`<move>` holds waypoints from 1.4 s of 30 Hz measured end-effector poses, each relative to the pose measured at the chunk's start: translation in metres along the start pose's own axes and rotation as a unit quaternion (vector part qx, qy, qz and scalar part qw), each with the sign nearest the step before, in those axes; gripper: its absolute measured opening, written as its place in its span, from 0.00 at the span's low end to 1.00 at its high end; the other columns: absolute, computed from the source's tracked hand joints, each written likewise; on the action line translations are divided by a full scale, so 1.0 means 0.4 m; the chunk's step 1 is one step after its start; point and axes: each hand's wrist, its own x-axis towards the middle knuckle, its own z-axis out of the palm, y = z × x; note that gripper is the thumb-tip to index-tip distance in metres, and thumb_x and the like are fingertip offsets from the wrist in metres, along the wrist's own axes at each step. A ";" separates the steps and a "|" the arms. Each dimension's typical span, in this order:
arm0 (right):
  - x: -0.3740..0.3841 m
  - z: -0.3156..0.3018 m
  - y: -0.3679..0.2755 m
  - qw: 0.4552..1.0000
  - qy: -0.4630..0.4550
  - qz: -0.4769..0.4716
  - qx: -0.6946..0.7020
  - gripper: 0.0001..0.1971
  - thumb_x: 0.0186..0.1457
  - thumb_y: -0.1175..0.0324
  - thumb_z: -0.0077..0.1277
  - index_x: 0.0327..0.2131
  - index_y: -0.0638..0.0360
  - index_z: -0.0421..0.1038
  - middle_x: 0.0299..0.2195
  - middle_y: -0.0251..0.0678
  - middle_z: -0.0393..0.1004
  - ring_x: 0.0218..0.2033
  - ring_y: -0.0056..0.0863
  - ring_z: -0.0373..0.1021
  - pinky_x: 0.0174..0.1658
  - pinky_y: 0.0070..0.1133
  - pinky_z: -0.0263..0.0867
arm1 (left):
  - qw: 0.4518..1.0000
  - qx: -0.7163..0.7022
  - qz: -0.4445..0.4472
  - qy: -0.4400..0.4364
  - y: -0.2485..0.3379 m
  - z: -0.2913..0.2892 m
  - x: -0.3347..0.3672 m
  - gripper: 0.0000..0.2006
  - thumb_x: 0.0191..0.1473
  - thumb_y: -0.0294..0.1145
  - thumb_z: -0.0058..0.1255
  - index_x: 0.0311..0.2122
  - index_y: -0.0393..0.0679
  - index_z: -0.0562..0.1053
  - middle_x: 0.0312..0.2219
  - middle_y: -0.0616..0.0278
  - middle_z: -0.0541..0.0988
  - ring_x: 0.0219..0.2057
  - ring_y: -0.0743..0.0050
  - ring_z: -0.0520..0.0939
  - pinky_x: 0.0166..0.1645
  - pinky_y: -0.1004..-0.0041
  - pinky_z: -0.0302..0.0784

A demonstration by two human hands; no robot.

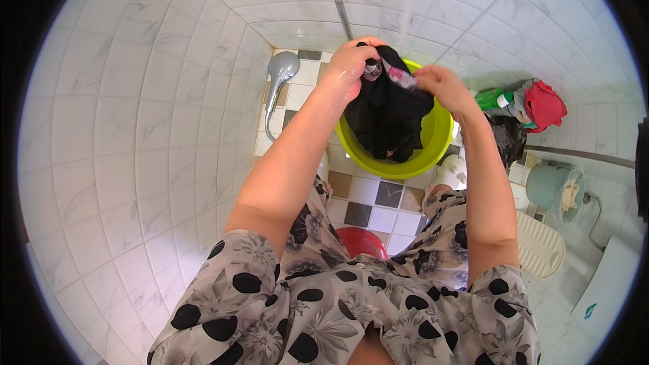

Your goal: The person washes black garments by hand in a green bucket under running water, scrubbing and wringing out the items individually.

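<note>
A dark, bunched garment hangs over and into a lime-green basin on the floor. My left hand is closed on the garment's upper edge, holding it up above the far left rim. Against the cloth lies a small clear, pink-and-white thing that looks like a scrub brush; blur hides its exact shape. My right hand pinches its right end with fingers together, over the basin's right rim. Cloth hides much of the basin's inside.
A silver shower head with its hose lies left of the basin. To the right are a green bottle, a red cloth, a black bag and a lined bin. A red stool or tub shows beneath me.
</note>
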 end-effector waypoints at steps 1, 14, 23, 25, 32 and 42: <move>0.001 -0.016 0.009 0.996 0.066 0.013 0.061 0.16 0.50 0.67 0.50 0.43 0.60 0.67 0.33 0.31 0.70 0.32 0.21 0.64 0.34 0.18 0.60 | 0.999 -0.009 0.000 0.038 0.002 0.006 -0.002 0.12 0.42 0.19 0.39 0.32 0.36 0.73 0.26 0.59 0.75 0.27 0.72 0.74 0.34 0.75 0.72; 0.011 -0.029 -0.018 0.911 0.255 0.028 0.323 0.08 0.54 0.74 0.48 0.39 0.60 0.66 0.29 0.32 0.71 0.29 0.21 0.67 0.31 0.19 0.63 | 0.971 0.023 -0.109 0.210 -0.052 -0.018 0.041 0.08 0.49 0.31 0.47 0.33 0.40 0.72 0.28 0.61 0.74 0.29 0.70 0.73 0.35 0.66 0.69; 0.034 -0.015 0.038 0.928 0.241 0.057 0.280 0.07 0.55 0.72 0.46 0.38 0.60 0.69 0.29 0.32 0.71 0.29 0.20 0.66 0.32 0.18 0.62 | 0.967 -0.011 -0.148 0.208 -0.081 -0.002 0.049 0.11 0.51 0.36 0.46 0.33 0.38 0.71 0.27 0.61 0.74 0.28 0.71 0.73 0.32 0.67 0.70; 0.035 0.025 0.033 0.937 0.228 0.042 0.259 0.07 0.56 0.70 0.45 0.37 0.61 0.70 0.29 0.31 0.71 0.30 0.20 0.64 0.33 0.18 0.62 | 0.969 -0.023 -0.150 0.195 -0.123 -0.035 0.073 0.13 0.52 0.38 0.46 0.33 0.37 0.71 0.27 0.61 0.74 0.28 0.71 0.74 0.32 0.67 0.70; -0.103 0.274 -0.109 0.925 0.243 -0.236 -0.174 0.07 0.56 0.69 0.45 0.31 0.63 0.67 0.25 0.46 0.69 0.25 0.36 0.66 0.32 0.25 0.62 | 0.974 -0.159 -0.159 0.011 -0.208 -0.016 -0.003 0.16 0.58 0.47 0.40 0.28 0.48 0.72 0.19 0.68 0.72 0.21 0.77 0.70 0.26 0.73 0.65; -0.088 0.196 -0.097 0.940 0.281 -0.179 -0.075 0.07 0.55 0.68 0.46 0.33 0.63 0.65 0.25 0.47 0.72 0.28 0.44 0.70 0.31 0.30 0.64 | 0.972 0.081 -0.221 0.018 -0.180 0.020 -0.002 0.29 0.49 0.64 0.42 0.33 0.42 0.73 0.29 0.60 0.76 0.31 0.68 0.75 0.37 0.67 0.69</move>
